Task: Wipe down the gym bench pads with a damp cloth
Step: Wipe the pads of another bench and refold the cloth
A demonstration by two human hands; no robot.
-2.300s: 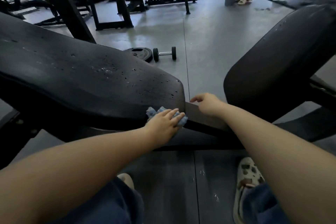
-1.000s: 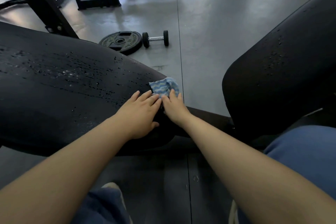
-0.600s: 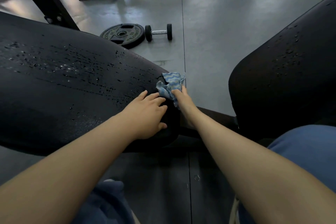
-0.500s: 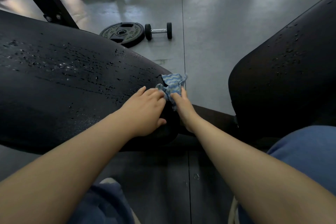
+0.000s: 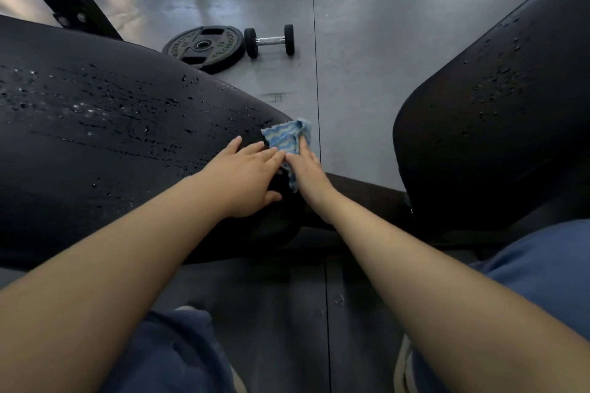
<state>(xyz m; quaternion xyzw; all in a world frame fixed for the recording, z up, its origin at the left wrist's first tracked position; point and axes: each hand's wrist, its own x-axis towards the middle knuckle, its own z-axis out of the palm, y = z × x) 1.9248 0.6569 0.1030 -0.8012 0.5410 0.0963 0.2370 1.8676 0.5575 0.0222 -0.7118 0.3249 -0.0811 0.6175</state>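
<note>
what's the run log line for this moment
left hand flat on left pad | right hand pinching cloth at pad end | droplets remain on both pads

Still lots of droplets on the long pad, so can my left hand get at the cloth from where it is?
Probably yes: the left hand lies flat on the long pad, fingertips beside the cloth, though the right hand already holds it.

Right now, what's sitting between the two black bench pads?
In the head view, the gap between the left pad and the right pad shows bare grey floor. Nearer the person, the dark frame bar joins them.
</note>
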